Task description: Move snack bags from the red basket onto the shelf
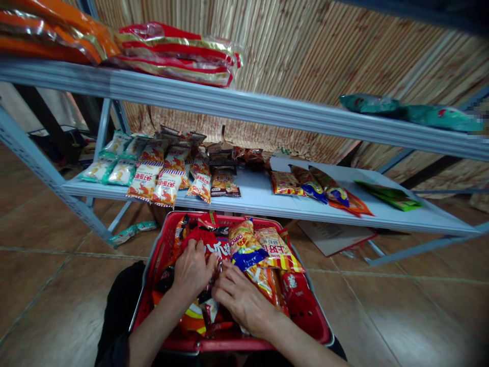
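A red plastic basket (pixel 305 311) full of snack bags stands in front of me, and both my hands reach into it. My left hand (pixel 193 270) has its fingers curled over a red and black snack bag (pixel 217 245) with white lettering. Close beside it, almost touching, my right hand (pixel 239 295) is closed with bent fingers among the bags; what its fingertips hold is hidden. Just to the right lie a yellow and blue snack bag (pixel 246 244) and a yellow and red snack bag (pixel 277 247). A dark red bag (pixel 296 290) rests against the basket's right side.
Behind the basket is a metal shelf (pixel 252 188) with shrimp-picture snack bags (pixel 168 186), teal and white bags (pixel 122 171), brown bags (pixel 225 183) and green packets (pixel 389 194). The upper shelf edge (pixel 229 107) crosses above. A teal packet (pixel 132 233) lies by the left shelf leg.
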Available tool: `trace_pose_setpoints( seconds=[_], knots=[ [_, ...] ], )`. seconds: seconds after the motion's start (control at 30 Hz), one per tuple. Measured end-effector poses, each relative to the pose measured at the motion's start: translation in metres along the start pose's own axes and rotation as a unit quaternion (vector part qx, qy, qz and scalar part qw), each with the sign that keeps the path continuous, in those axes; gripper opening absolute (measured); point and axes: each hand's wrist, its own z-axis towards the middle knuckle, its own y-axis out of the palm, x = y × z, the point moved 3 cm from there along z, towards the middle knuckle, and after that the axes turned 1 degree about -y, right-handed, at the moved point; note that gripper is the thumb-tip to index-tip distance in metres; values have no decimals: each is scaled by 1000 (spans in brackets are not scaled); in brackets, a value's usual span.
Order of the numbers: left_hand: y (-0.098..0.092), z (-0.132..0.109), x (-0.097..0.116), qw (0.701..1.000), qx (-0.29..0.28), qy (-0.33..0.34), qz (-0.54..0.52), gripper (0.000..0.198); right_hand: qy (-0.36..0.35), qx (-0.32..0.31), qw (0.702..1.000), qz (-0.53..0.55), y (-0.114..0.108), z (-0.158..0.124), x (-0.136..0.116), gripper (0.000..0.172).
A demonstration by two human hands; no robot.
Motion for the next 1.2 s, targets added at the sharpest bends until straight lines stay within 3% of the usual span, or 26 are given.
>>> trace_pose_setpoints(
  seconds=[0.2,0.33,0.47,0.57,0.63,0.67,0.73,0.8,0.9,0.97,1.1,1.2],
  knots=[
    [-8,27,4,1000,22,15,-4,46,-44,13,999,-12,8,-6,-4,9],
    [-8,48,2,1000,-14,-18,2,38,-43,7,999,-6,10,-11,-3,7],
    [-2,61,-5,996,-83,-4,-16,28,-39,-3,999,16,6,-13,-5,12],
    [-3,63,-8,996,-82,12,-30,27,-40,-3,998,55,-4,-13,-8,13],
    [-8,61,-8,997,-60,17,-54,27,-19,38,995,94,-14,-12,-4,16],
    [-12,60,-7,996,-43,20,-74,26,14,92,990,109,-21,-11,2,19],
    [-21,57,-3,993,-5,27,-117,25,130,238,953,136,-36,-11,21,25],
    [-29,53,2,989,25,37,-144,24,262,346,880,196,-45,-11,44,34],
    [-39,48,12,985,50,53,-156,24,344,337,790,380,-46,1,69,49],
    [-42,44,19,982,56,69,-167,24,361,306,747,466,-43,10,76,48],
    [-42,40,25,967,58,104,-224,27,386,315,684,533,-34,17,77,37],
    [-36,42,18,953,28,89,-289,25,403,334,656,544,-28,15,77,37]
  ],
)
